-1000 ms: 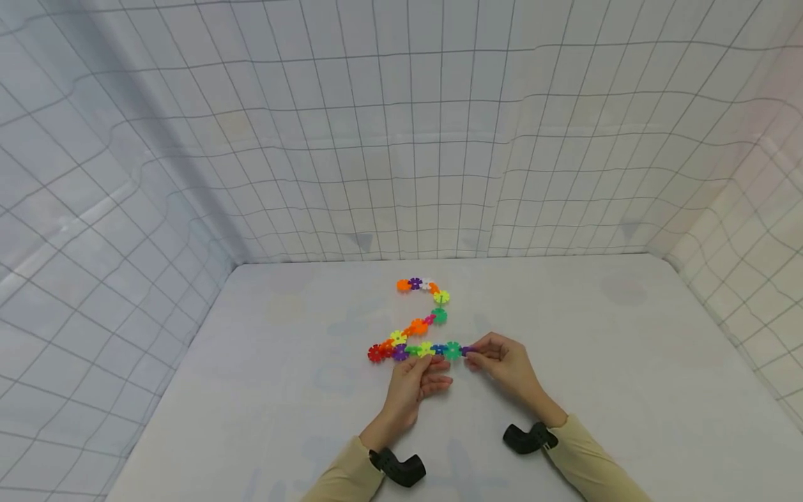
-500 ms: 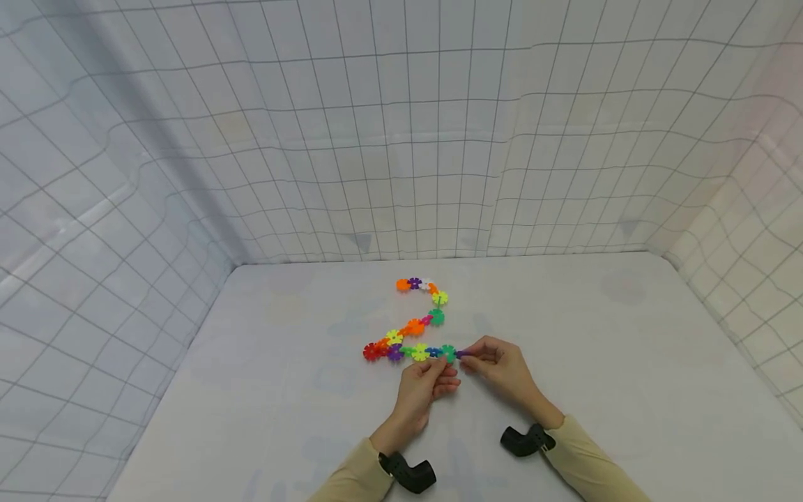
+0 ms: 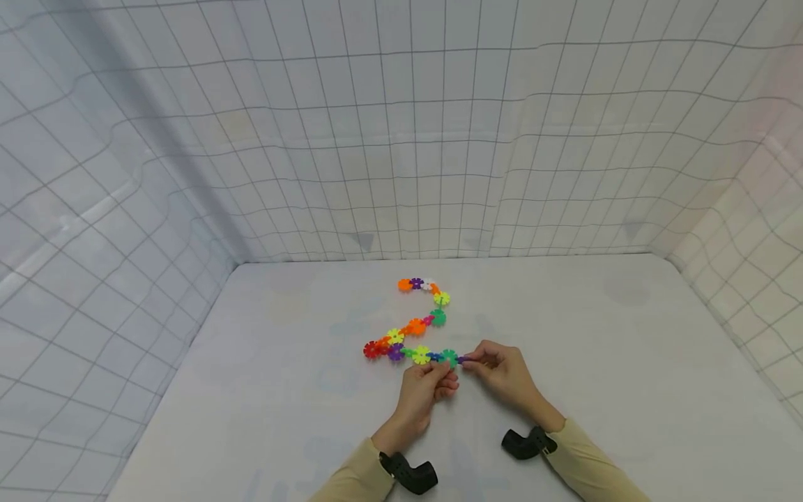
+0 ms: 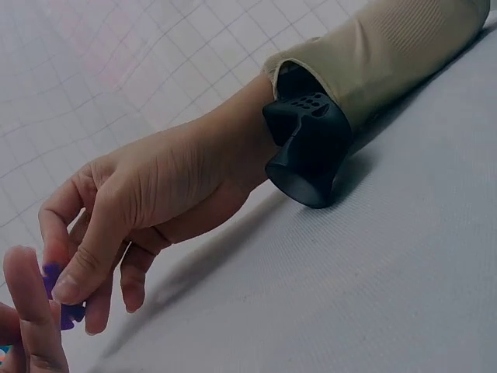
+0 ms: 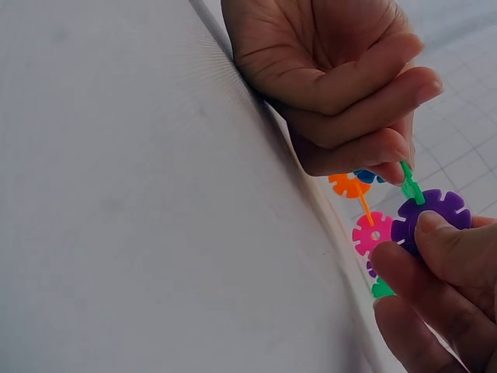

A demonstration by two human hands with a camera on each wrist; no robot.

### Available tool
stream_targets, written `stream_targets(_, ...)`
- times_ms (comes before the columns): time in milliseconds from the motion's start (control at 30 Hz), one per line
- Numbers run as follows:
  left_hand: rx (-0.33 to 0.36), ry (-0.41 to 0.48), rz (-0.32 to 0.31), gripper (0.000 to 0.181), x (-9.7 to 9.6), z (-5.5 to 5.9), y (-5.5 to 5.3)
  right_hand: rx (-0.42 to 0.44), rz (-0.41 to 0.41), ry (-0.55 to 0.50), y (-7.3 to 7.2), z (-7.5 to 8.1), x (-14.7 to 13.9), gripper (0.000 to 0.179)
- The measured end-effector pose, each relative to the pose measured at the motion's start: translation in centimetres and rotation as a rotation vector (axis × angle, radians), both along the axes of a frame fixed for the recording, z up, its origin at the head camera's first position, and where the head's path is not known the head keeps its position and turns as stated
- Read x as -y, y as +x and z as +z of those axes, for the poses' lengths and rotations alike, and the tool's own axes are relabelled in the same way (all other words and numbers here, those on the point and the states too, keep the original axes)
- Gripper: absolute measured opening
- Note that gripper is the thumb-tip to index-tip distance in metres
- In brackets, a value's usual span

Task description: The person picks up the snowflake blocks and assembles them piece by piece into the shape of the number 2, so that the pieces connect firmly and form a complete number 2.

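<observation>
A multicoloured chain of notched plastic discs, like snowflake building discs, lies in a shape like a 2 at mid-table in the head view. Its lower row runs from a red disc [image 3: 371,349] past a yellow disc [image 3: 421,355] to a green disc [image 3: 448,357]. My left hand [image 3: 417,396] pinches that green disc from the near side. At the row's right end, my right hand [image 3: 505,373] grips a purple disc [image 5: 441,211] between thumb and fingers. The purple disc meets the green disc's edge [image 5: 411,185]; how deep the slots sit is hidden.
A white-covered table [image 3: 282,411] spreads around the chain, backed by a white cloth wall with a grid pattern [image 3: 408,160]. Grid cloth also rises at both sides. Each wrist carries a black camera mount [image 3: 410,474].
My left hand has slid right along the lower row, from around the yellow disc to the green one. The row's right end has come slightly nearer, my right hand moving with it.
</observation>
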State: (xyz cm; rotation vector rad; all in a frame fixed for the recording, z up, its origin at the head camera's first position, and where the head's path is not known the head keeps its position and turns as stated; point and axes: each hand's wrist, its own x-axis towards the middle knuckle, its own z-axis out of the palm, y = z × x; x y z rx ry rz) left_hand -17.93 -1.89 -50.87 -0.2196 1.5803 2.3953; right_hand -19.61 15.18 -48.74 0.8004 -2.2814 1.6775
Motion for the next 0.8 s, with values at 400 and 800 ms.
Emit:
stream_targets(400, 0.011, -0.007, -0.022, 0.019, 0.36, 0.29, 0.07, -0.069, 0.016, 0.05, 0.04, 0.44, 0.09, 0.015)
stream_targets(800, -0.004, -0.053, -0.074, 0.029, 0.1, -0.14, -0.03, -0.069, -0.045, 0.085, 0.08, 0.31, 0.01, 0.009)
